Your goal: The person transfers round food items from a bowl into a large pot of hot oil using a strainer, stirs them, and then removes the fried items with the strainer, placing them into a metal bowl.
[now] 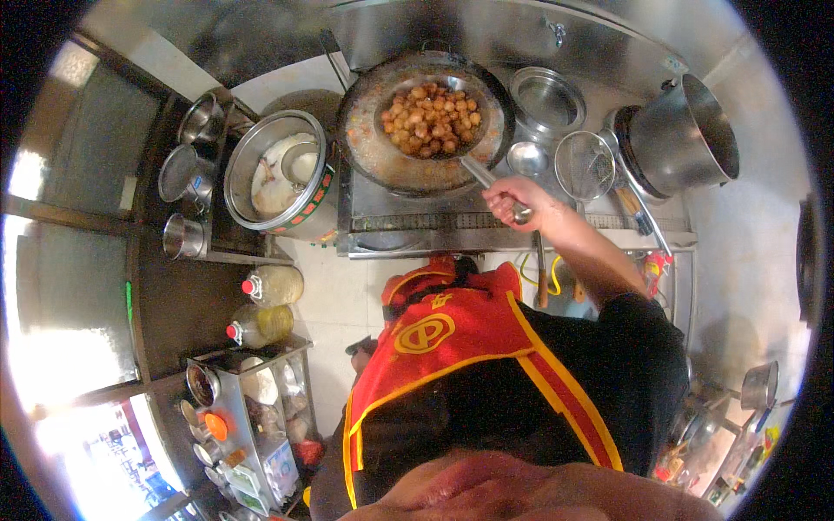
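Note:
My right hand [515, 200] grips the metal handle of a wide round skimmer or ladle [479, 170]. Its bowl is heaped with browned, fried-looking balls [431, 120]. It sits over a large dark wok [417, 182], whose bubbly oil or broth holds small orange bits; whether the bowl's underside touches the liquid is hidden. Low at my left side, beside the red apron [449, 325], my left hand [360, 359] is partly covered by my body. Its fingers are around a dark flat object [358, 345], too small to identify.
Right of the wok are a round metal pan [548, 101], a small ladle [528, 159], a wire-mesh strainer [584, 166] and a tilted stockpot [684, 140]. Leftward stands a big steel pot [280, 221] with a ladle inside. Two oil jugs [277, 285] and a shelf rack [260, 365] flank my left.

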Tool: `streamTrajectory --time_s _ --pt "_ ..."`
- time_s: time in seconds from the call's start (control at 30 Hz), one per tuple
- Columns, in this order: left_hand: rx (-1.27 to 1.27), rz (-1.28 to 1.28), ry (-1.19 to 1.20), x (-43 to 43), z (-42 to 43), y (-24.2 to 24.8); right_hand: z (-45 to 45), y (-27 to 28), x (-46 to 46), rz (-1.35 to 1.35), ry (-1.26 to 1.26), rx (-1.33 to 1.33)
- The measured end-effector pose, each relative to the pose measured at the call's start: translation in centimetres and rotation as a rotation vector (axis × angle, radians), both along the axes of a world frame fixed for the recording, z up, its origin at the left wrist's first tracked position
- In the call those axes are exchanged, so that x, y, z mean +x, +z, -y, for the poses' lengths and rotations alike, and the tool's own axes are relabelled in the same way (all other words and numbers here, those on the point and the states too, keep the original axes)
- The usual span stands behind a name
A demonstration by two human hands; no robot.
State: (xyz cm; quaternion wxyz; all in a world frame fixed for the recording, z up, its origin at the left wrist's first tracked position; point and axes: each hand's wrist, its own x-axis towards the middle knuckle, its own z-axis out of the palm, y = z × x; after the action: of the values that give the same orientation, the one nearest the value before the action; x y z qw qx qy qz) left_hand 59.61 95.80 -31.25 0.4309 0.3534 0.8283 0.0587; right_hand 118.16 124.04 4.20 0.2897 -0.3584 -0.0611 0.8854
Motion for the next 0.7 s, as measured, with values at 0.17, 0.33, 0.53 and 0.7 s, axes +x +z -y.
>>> streamTrajectory --time_s 0.17,0.33,0.53,0.7 --pt "-0.085 -0.136 -0.19 0.2 2.1 0.7 -0.1 5.4 1.5 0.314 -0.056 0.173" --pt "-0.088 -0.141 -0.194 0.8 2.7 0.2 1.1 1.9 -1.1 0.327 -0.007 0.228" --pt "-0.053 -0.112 -0.139 0.0 3.1 -0.8 -1.0 -0.6 0.1 0.063 -0.004 -0.044" --pt "-0.031 -0.078 -0.087 0.0 2.5 -0.9 -2.0 5.8 1.6 0.262 0.04 0.099"
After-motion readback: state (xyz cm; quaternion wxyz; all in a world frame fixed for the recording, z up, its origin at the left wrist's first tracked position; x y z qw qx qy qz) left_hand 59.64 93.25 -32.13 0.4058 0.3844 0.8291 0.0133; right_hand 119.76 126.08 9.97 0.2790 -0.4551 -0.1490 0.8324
